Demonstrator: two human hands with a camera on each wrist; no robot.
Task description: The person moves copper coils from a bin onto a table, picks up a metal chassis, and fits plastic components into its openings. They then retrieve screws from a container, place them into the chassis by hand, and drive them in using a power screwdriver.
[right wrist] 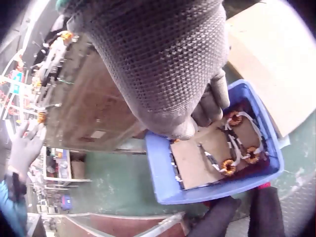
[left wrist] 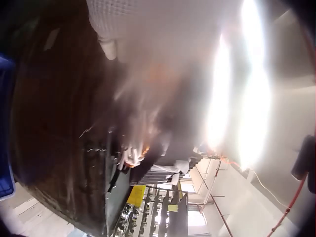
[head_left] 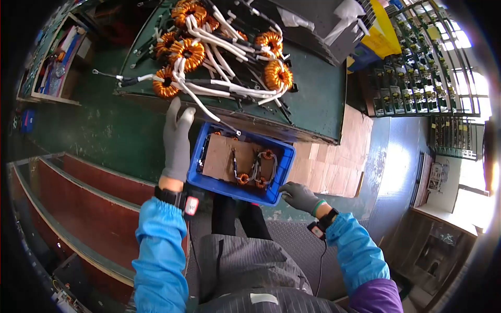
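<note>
My left hand [head_left: 177, 138], in a grey-white knit glove, reaches up to the workbench edge. Its fingers are extended and parted just below a copper-wound toroid coil [head_left: 166, 82] with white leads; nothing is in its grasp. In the left wrist view the glove [left wrist: 111, 24] is blurred. My right hand [head_left: 300, 197], also gloved, is at the near right corner of a blue plastic bin [head_left: 209, 183], fingers loosely bent and holding nothing. Inside the bin, a few coils with leads [head_left: 243, 179] lie on a cardboard sheet [head_left: 219, 159].
More coils [head_left: 187, 53] with tangled white and black leads are heaped on the green workbench [head_left: 318, 99]. Flattened cardboard [head_left: 329, 167] lies to the bin's right. Empty-fronted wooden shelving [head_left: 94, 208] stands at lower left, and a yellow bin [head_left: 382, 34] at the back right.
</note>
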